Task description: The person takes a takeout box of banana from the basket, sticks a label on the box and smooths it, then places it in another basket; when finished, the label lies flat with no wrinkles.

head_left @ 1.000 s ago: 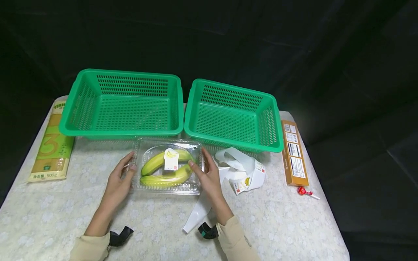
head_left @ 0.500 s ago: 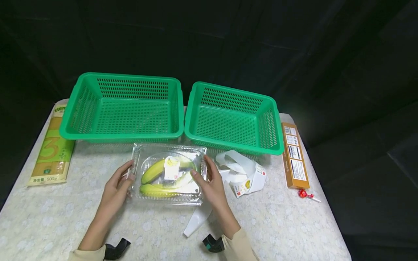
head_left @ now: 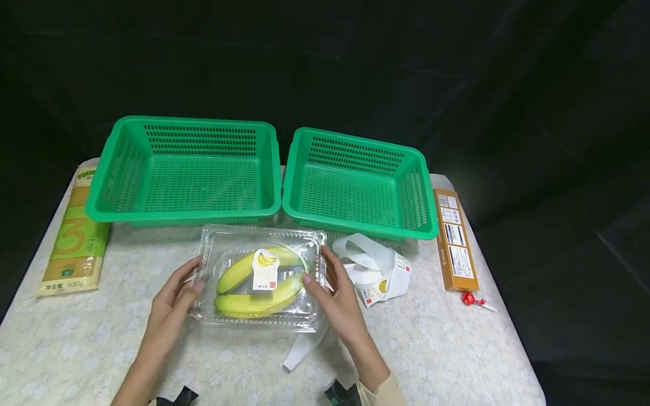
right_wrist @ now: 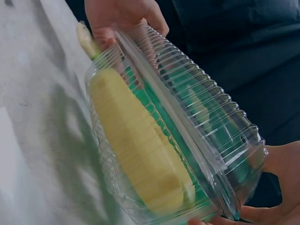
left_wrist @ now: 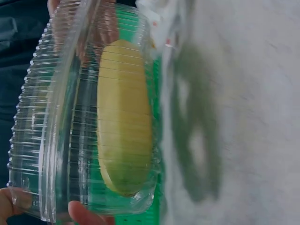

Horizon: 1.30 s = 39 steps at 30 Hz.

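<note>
A clear plastic clamshell box [head_left: 210, 242] is held level by its two ends, in front of the green baskets. Two bananas [head_left: 256, 304] lie inside, under a white banana label [head_left: 264, 276] on the lid. My left hand [head_left: 170, 304] grips the left end, thumb on the near side. At the right end my right hand [head_left: 342, 301] grips the box, its thumb on the lid. Both wrist views show the lid closed and a shadow on the cloth apart from the box, so it is off the table. A banana [left_wrist: 124, 119] shows through the ribbed wall.
Two green baskets [head_left: 185, 217] [head_left: 358, 225] stand behind the box. A noodle packet [head_left: 73, 242] lies left. A roll of banana labels [head_left: 381, 268], an orange box [head_left: 455, 242] and a red lollipop [head_left: 468, 298] are to the right. A white strip [head_left: 303, 349] lies below the clamshell.
Both hands have drawn the clamshell box toward me, away from the baskets, and it looks a little larger and higher. The grip at both ends is kept.
</note>
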Each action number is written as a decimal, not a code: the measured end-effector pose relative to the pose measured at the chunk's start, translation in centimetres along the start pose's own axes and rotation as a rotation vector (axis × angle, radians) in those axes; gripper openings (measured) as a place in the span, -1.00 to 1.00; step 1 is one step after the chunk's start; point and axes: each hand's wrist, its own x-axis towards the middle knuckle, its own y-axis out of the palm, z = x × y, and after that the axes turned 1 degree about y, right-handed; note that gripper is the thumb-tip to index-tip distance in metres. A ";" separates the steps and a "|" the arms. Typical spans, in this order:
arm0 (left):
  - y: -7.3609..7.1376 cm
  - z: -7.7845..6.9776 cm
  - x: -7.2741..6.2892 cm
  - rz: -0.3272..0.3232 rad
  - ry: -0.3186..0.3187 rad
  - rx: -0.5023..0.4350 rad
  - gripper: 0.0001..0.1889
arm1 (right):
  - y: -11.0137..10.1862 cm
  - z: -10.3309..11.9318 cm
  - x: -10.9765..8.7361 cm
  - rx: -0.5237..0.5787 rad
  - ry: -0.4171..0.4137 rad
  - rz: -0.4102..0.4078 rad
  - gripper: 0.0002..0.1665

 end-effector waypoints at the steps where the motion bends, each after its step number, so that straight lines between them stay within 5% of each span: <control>1: 0.0 -0.2 0.0 0.004 0.011 -0.020 -0.49 | -0.2 0.3 -0.2 0.003 -0.004 -0.001 -0.14; 7: 0.2 -1.4 0.0 0.052 0.069 -0.109 -0.49 | -1.4 1.4 -0.8 -0.006 -0.030 -0.010 -0.16; 22: 1.0 -3.5 0.7 0.146 0.102 -0.143 -0.47 | -4.0 2.7 -0.8 -0.015 -0.086 -0.057 -0.14; 32: 2.8 -5.1 1.4 0.229 0.145 -0.193 -0.45 | -6.6 3.3 0.4 0.025 -0.103 -0.155 -0.27; 39: 4.2 -5.5 2.0 0.218 0.123 -0.247 -0.42 | -7.7 3.3 1.0 0.049 -0.105 -0.161 -0.27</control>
